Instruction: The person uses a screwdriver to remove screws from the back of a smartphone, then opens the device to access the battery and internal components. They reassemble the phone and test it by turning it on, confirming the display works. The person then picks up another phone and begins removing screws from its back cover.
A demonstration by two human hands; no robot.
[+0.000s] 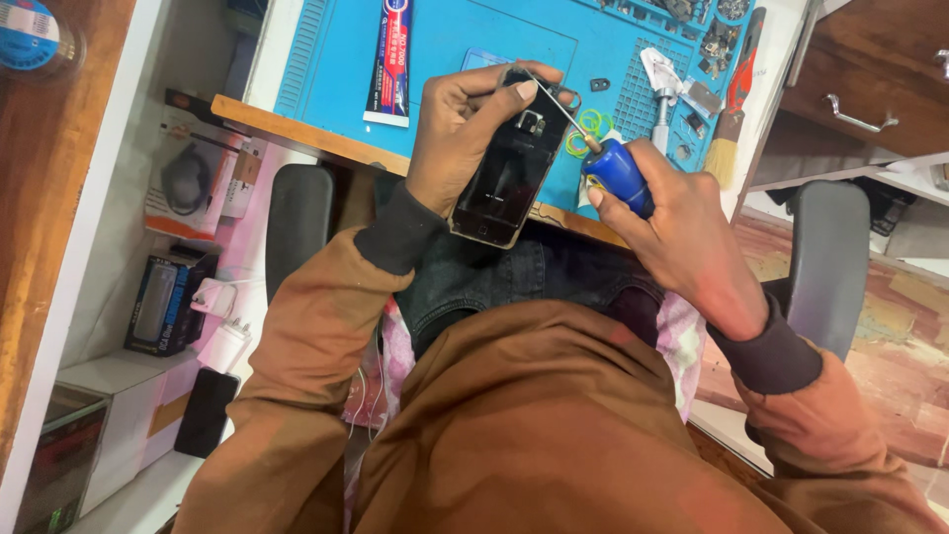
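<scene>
Gripping an opened phone [509, 163] from its left side, the left hand [460, 133] holds it tilted above the near edge of the blue work mat [455, 49]; the fingers [494, 84] curl over the phone's top end, closed firmly on the body. The wrist bends up out of a brown sleeve, the forearm rising from the lap. Just right of the phone, the right hand [682, 232] wraps shut around the blue handle of a screwdriver [613, 173], whose thin shaft slants up-left so its tip meets the phone's upper part near the left fingertips. Behind the phone, on the mat, lie a glue tube [392, 59], green rubber bands [590, 124] and a brush [736, 109] to the far right. The mat's small moulded compartments, beyond the phone to the right, hold tiny metal parts [717, 40], too small to tell apart. The mat rests on a white surface [272, 40].
</scene>
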